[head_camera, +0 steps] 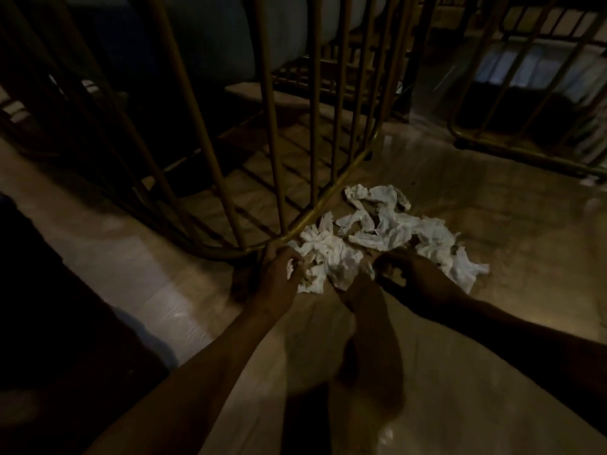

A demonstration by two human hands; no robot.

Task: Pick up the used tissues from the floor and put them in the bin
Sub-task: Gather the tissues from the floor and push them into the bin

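Note:
Several crumpled white tissues lie in a heap on the shiny floor, right beside the curved base of a gold metal frame. My left hand rests at the heap's left edge, its fingers closed around a bit of tissue. My right hand sits low over the heap's right side, fingers curled down onto the paper; whether it grips any is unclear. No bin is in view.
The gold metal frame with vertical bars stands just behind and left of the tissues. A second barred frame stands at the back right. The room is dim, with dark shadows at the left and bare glossy floor to the right.

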